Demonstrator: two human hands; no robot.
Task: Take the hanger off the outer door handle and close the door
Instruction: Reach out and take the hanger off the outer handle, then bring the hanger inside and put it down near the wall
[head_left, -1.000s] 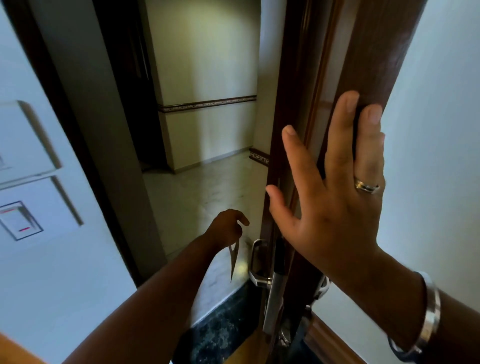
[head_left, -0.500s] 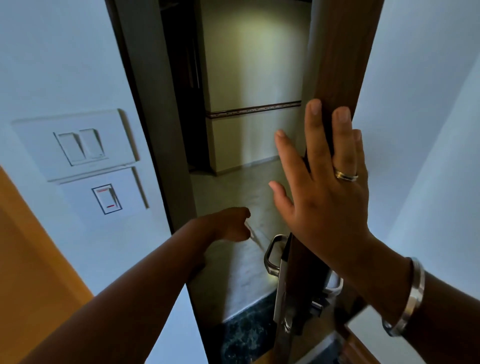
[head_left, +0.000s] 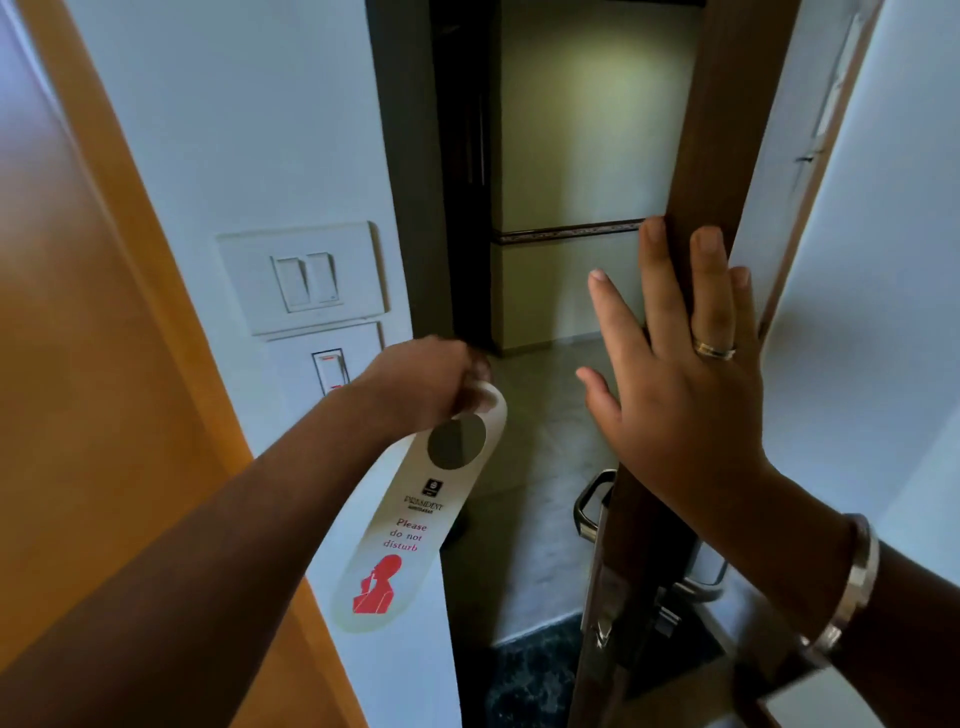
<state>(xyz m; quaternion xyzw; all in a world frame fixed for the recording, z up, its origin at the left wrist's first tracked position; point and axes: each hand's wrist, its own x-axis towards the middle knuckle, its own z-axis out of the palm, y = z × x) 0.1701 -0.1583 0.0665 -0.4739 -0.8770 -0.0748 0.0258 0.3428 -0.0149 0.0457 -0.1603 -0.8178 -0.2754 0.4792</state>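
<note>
Hanger (head_left: 410, 525), a pale "Please do not disturb" card, now clear of the outer door handle (head_left: 589, 506) and dangling in the gap of the doorway, just beside the wall with the switch plate (head_left: 304, 278). Pinched at the top edge above its round hole by the left hand (head_left: 431, 382), probably so the long end can swing free without catching on the frame; exact finger wrap hard to make out, bit blurry there. Right hand (head_left: 680, 384) spread flat, not clutching anything, palm and fingers pressed against the edge of the door (head_left: 711, 156), looks like steadying it ajar. Door open by a fair gap, corridor floor visible past it. Only the one head view to go on. Removal half looks done, closing not yet.
</note>
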